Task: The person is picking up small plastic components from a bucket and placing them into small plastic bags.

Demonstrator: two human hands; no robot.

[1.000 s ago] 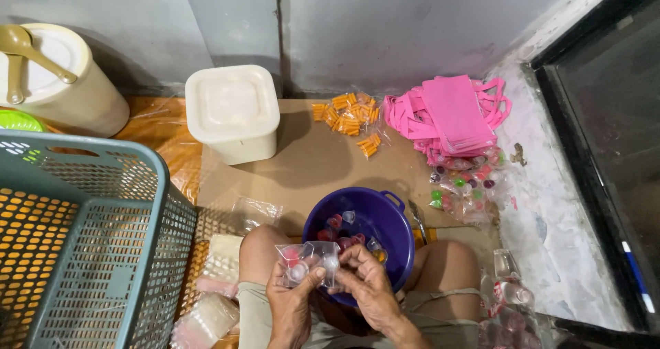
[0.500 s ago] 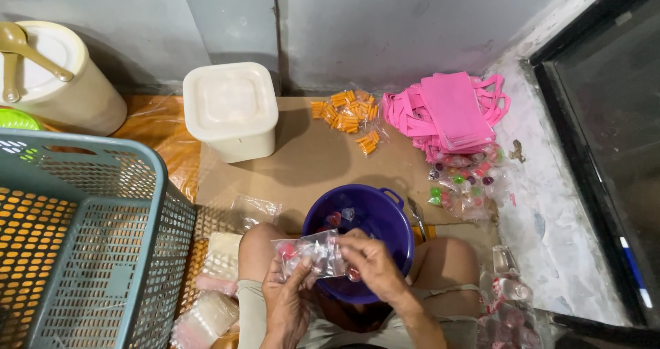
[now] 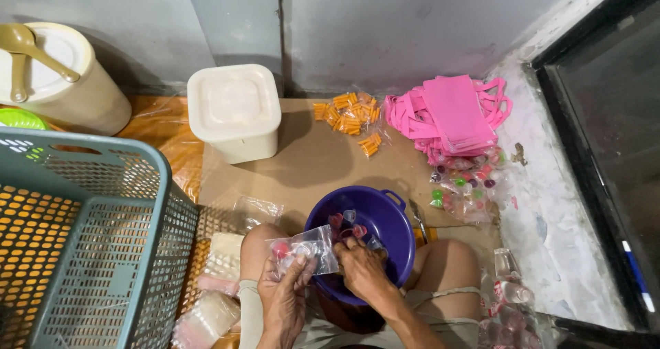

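My left hand grips a small clear plastic bag with red and pale candies inside, held over my left knee. My right hand pinches the bag's right edge, just above the near rim of a purple bowl. The bowl sits between my knees on brown cardboard and holds several small wrapped sweets in red, pink and clear wrappers.
A teal plastic basket fills the left. A white lidded tub, a cream container with ladle, orange packets, pink bags and bagged colourful candies lie on the cardboard. Clear packets sit by my left knee.
Both hands rose with the clear bag from my lap toward the bowl's near rim. My right hand shifted to the bag's right edge.
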